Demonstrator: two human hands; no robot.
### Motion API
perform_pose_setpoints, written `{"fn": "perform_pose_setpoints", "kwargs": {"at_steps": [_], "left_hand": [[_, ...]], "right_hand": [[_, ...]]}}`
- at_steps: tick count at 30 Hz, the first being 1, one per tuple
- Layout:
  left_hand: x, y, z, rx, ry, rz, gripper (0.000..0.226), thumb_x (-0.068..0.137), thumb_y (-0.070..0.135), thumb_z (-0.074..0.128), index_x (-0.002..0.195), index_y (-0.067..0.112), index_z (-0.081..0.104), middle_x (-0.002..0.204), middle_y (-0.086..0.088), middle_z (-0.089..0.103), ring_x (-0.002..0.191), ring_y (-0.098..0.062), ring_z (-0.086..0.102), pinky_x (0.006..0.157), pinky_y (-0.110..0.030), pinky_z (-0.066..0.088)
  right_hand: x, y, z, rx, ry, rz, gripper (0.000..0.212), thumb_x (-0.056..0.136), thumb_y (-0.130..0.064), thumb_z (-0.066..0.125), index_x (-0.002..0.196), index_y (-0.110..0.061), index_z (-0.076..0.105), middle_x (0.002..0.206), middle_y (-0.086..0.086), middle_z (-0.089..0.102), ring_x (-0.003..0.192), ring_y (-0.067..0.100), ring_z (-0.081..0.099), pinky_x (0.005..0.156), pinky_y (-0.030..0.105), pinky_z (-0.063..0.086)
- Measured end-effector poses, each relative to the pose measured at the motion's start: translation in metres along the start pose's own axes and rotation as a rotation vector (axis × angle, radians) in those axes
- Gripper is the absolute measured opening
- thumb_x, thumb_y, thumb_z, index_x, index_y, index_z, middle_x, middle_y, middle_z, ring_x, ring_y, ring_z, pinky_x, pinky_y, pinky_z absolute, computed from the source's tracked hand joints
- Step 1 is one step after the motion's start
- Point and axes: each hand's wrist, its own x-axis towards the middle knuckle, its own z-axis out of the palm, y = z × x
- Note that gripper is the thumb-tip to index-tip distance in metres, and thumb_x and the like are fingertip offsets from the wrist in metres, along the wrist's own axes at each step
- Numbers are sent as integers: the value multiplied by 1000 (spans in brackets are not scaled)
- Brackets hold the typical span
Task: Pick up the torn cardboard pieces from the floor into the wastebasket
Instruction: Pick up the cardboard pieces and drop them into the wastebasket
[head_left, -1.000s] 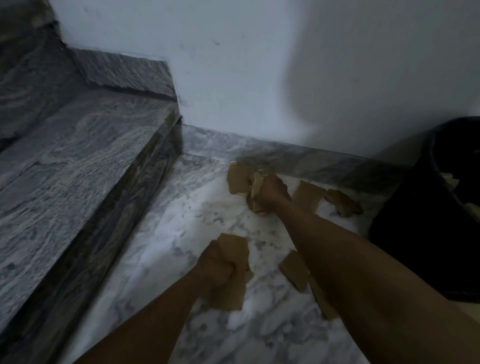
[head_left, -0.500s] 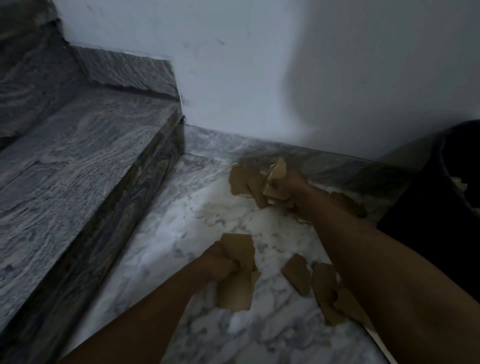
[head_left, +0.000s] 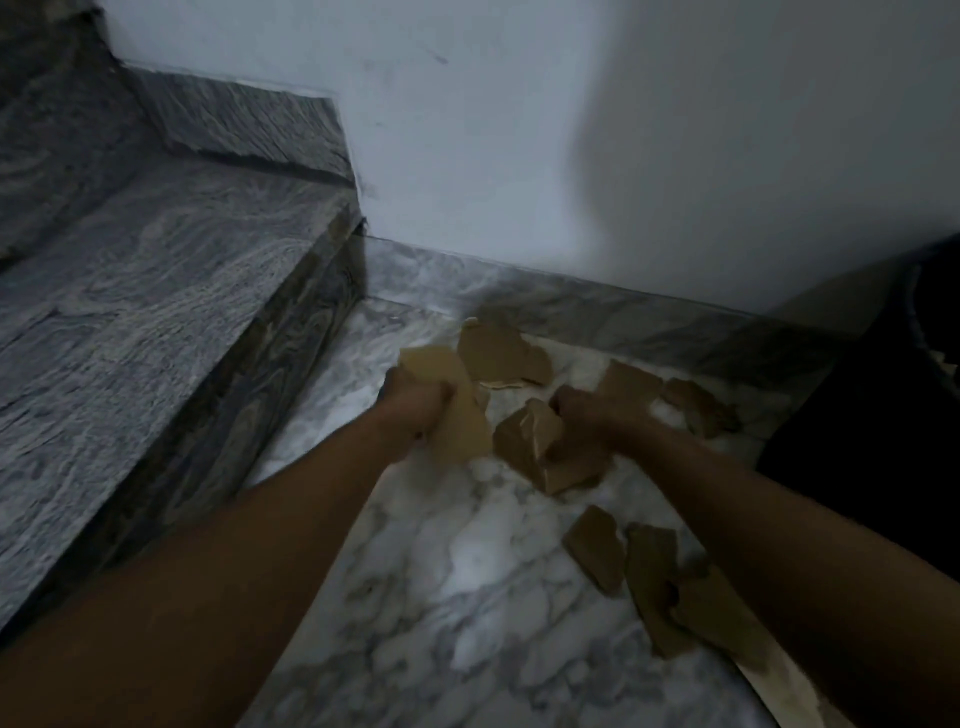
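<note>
the left hand is closed in a fist around a pale piece of cardboard that sticks out above and below the fingers, held just over the marble floor. the right hand is closed too, gripping a bunch of folded cardboard pieces near the floor, just right of the left hand's piece. behind both hands a large torn piece lies flat against the marble skirting at the foot of the white wall. two more scraps lie beyond the right hand, towards the wastebasket, which stands dark at the right edge, partly cut off by the frame. near the right forearm three further scraps lie side by side on the floor, the nearest partly hidden under the arm. a grey stone step rises on the left
</note>
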Motion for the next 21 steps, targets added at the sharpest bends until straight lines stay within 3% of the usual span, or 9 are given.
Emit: {"fn": "perform_pose_setpoints", "kwargs": {"at_steps": [1, 3, 8, 11, 13, 17, 21], "left_hand": [[6, 14, 7, -11, 1, 10, 62, 88, 26, 67, 141, 9, 40, 132, -15, 55, 114, -33, 58, 92, -46, 54], [15, 37, 27, 44, -16, 37, 67, 91, 27, 64, 146, 7, 31, 139, -16, 48, 122, -35, 52, 99, -46, 50], [36, 63, 76, 216, -26, 183, 40, 99, 12, 48, 135, -6, 45, 137, -26, 49, 126, -40, 50, 105, -48, 44], [51, 61, 94, 475, 98, 136, 46, 100, 36, 44, 138, 10, 43, 139, -16, 44, 129, -34, 43, 110, -45, 34], [60, 61, 99, 587, 200, 97, 59, 92, 48, 54, 138, 14, 41, 140, -13, 39, 131, -33, 35, 108, -48, 29], [71, 64, 114, 797, 175, 67, 89, 78, 51, 70, 142, 7, 28, 140, -15, 37, 129, -35, 37, 106, -44, 31], [79, 66, 111, 669, 156, -133, 92, 74, 33, 81, 144, 4, 29, 144, -22, 35, 133, -37, 38, 109, -43, 33]], "right_hand": [[-2, 1, 12, -17, 6, -53, 60, 90, -35, 68, 138, -6, 47, 137, 17, 54, 124, 30, 53, 86, 26, 38], [-5, -1, 26, 62, 22, -92, 45, 95, -33, 60, 132, -8, 55, 135, 15, 57, 122, 31, 53, 93, 30, 39], [9, 3, 37, 258, 39, 19, 49, 85, -30, 71, 127, -10, 55, 123, 14, 62, 112, 32, 60, 83, 33, 46], [14, 6, 42, 282, 53, 50, 51, 82, -30, 74, 125, -12, 55, 121, 13, 62, 111, 32, 61, 81, 31, 45], [15, 6, 43, 278, 64, 42, 51, 82, -31, 73, 125, -12, 54, 122, 14, 61, 113, 32, 60, 89, 35, 49], [13, 8, 43, 252, 87, -30, 44, 86, -32, 70, 121, -15, 49, 129, 12, 57, 121, 32, 56, 97, 43, 48], [4, 1, 33, 331, 48, 44, 40, 96, -23, 56, 134, -15, 46, 137, 12, 51, 128, 32, 49, 103, 47, 41]]}}
